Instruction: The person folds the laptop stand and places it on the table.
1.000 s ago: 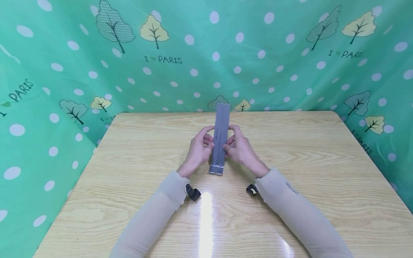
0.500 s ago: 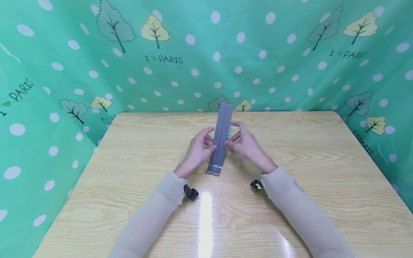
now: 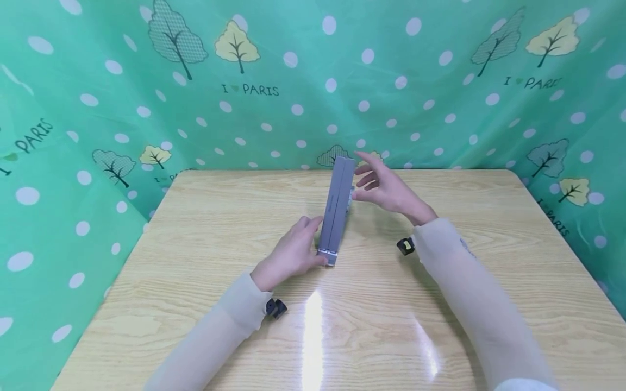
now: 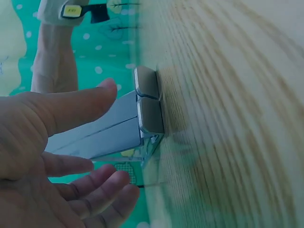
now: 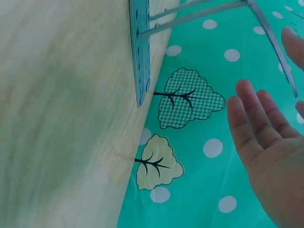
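- Here's my left hand [image 3: 288, 254], thumb and fingers spread wide at the near, low end of the folding laptop stand [image 3: 337, 203]; I'd call that guarding or steadying rather than gripping, though I can't tell whether skin meets metal.
- And my right hand [image 3: 386, 188], up by the raised end on the stand's right side: fingers parted and relaxed, nothing between them. The right wrist view shows a gap, so the stand isn't hanging from these fingers.
- Now the stand itself, near the middle of the table, between my hands: its two long grey rails lie side by side, sloping up and away from me.
- What holds that slope? Thin brace rods [image 5: 199, 17] run from the slotted base rail [image 5: 139, 57] to the upper part; the slots look made for choosing an angle.
- At the bottom sit two rounded front lips [image 4: 151, 114], low by the tabletop, presumably shaped to stop a laptop sliding off.
- Further out, the wooden table [image 3: 440, 304] bears the base, flat and firm underneath.
- Back along my arms, pale sleeves [image 3: 217, 320] end short of the hands, with black wrist cameras [image 3: 406, 246] just beside the cuffs, clear of my fingers.
- Beyond everything hangs the green dotted curtain [image 3: 264, 146], backing the table's far edge.
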